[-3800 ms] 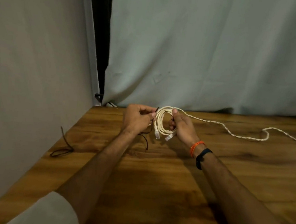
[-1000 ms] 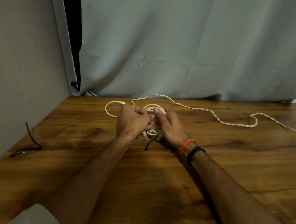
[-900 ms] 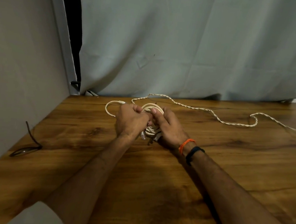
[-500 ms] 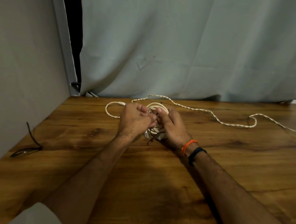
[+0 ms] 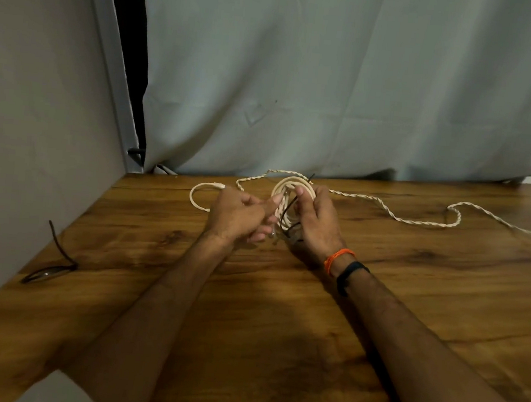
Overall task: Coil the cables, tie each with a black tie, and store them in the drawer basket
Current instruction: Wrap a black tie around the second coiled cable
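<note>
Right hand gripped the springy cream coiled cable; left hand pinched the thin limp black tie. Hold at the crossing, likely.

My hands part a little now, where a moment ago they were pressed together over the coiled cable. My right hand tips the coil more upright, and the black tie shows across its loops. My left hand eases back, its fingertip touching the coil's left side.
</note>
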